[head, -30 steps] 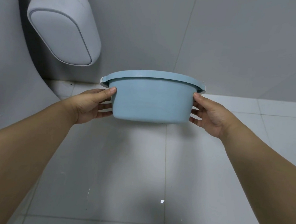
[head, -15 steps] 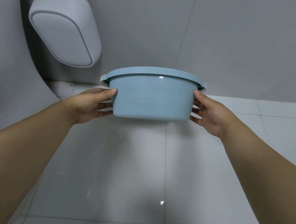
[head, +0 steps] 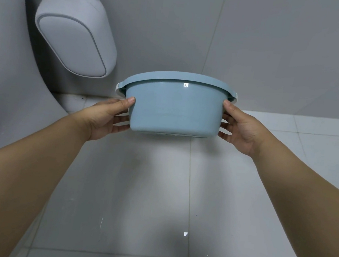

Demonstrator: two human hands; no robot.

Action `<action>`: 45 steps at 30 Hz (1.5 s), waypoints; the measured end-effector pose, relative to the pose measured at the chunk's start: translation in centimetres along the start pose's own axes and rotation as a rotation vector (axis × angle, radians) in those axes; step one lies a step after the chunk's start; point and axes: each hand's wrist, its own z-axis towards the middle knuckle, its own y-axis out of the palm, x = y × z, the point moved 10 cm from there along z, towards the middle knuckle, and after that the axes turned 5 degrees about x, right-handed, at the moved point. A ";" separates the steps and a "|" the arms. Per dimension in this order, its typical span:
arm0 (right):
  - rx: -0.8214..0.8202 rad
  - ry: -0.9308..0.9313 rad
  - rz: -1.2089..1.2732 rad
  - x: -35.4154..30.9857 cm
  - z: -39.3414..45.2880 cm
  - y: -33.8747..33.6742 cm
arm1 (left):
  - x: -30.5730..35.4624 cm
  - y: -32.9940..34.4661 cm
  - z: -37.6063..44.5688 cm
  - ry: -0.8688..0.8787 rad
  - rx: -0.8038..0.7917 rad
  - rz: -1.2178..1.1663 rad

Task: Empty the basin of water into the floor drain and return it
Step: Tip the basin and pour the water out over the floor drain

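Note:
A light blue plastic basin (head: pixel 175 108) with a wide rim and small side handles hangs in the air over the white tiled floor, near the wall. My left hand (head: pixel 104 119) grips its left side, thumb on the near wall under the rim. My right hand (head: pixel 241 129) grips the right side the same way. The fingers of both hands run round the basin's sides, partly hidden. Only the outer wall and a sliver of the underside show; the inside is hidden. No floor drain is in view.
A grey rounded fixture (head: pixel 74 34) hangs on the wall at upper left, above a curved grey body (head: pixel 7 90) along the left edge. The grey wall (head: pixel 277 45) meets the white floor tiles (head: pixel 158 190) just behind the basin.
Both hands have lifted the basin a little higher, and a strip of its underside has come into sight. The grip is unchanged.

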 end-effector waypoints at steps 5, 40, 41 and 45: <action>0.009 -0.012 0.004 -0.5 -0.1 0.1 | 0.2 -0.1 0.0 0.000 0.014 -0.014; 0.088 -0.047 0.017 -1.6 0.2 1.0 | 0.9 -0.1 -0.2 -0.009 0.120 -0.047; 0.090 -0.047 0.014 -1.6 0.2 1.0 | 0.9 0.0 -0.2 -0.010 0.119 -0.045; 0.095 -0.039 -0.001 -1.4 0.2 0.8 | 0.8 0.1 -0.2 -0.020 0.110 -0.026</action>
